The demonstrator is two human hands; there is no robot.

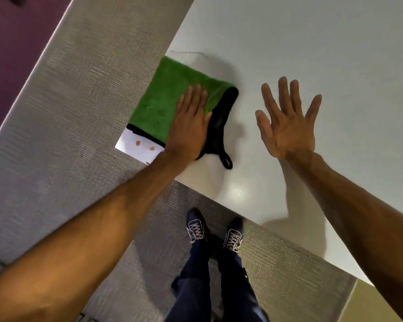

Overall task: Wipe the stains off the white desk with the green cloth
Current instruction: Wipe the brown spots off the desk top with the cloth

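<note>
1. the white desk (312, 43) lies bare beyond and right of the right hand (289, 126)
2. the green cloth (170, 101) under the flat left hand (189, 131) covers the desk's corner
3. two orange stains (144, 145) sit uncovered by the cloth's near edge

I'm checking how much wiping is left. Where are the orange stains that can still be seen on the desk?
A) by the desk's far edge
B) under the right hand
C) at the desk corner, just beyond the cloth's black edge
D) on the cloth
C: two orange stains lie bare on the white desk corner beside the green cloth, which the left hand presses flat.
</note>
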